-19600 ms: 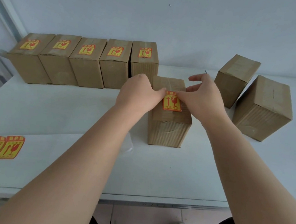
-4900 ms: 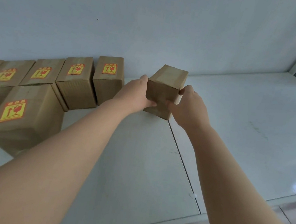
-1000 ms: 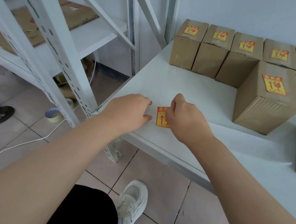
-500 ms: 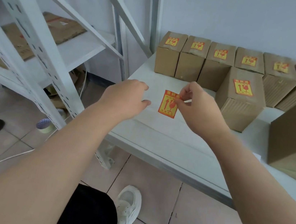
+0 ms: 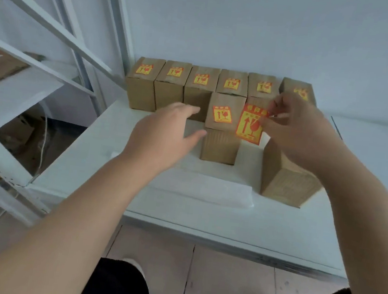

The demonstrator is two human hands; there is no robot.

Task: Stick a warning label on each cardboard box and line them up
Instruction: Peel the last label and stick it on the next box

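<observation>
Right now the right hand [image 5: 289, 127] pinches a loose label [image 5: 250, 124] in the air above the bare box [image 5: 287, 176] at near right on the table [image 5: 204, 210]; the left hand [image 5: 165, 133] hovers open, holding nothing. Dangling free, the label could curl, stick to fingers, or land crooked.

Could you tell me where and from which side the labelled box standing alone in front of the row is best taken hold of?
Grip the labelled front box by its two tall side faces, coming from above and in front. It stands upright with bare table on both sides, so fingers likely fit; the row of boxes close behind blocks the rear. The open left hand is nearest; the right hand pinches a loose label.
</observation>
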